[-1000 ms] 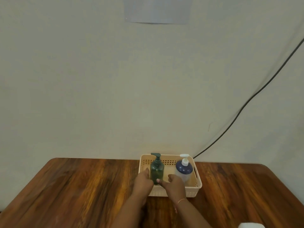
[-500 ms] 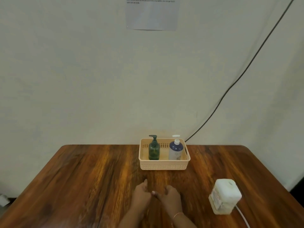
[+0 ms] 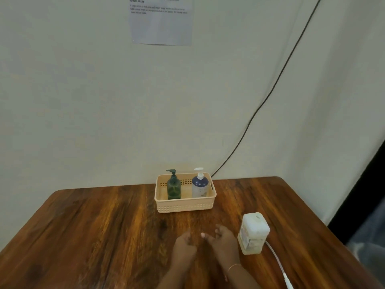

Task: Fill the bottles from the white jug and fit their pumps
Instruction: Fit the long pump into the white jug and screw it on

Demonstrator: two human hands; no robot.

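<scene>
Bottles: a green bottle point(image 3: 174, 187) and a blue-and-white bottle point(image 3: 200, 186) stand upright in the basket point(image 3: 185, 205) at 12 o'clock, pumps already on.
Jug: the white jug point(image 3: 253, 233), squarish matte plastic, stands at 3 o'clock just beside the right hand point(image 3: 224, 240).
Grip: the left hand point(image 3: 184, 245) and the right are loosely curled on the tabletop point(image 3: 93, 226), holding nothing.
Risk: a stray elbow could tip the tall jug; the glossy wood looks slippery.
Materials: perforated peach plastic basket; translucent green bottle.
</scene>
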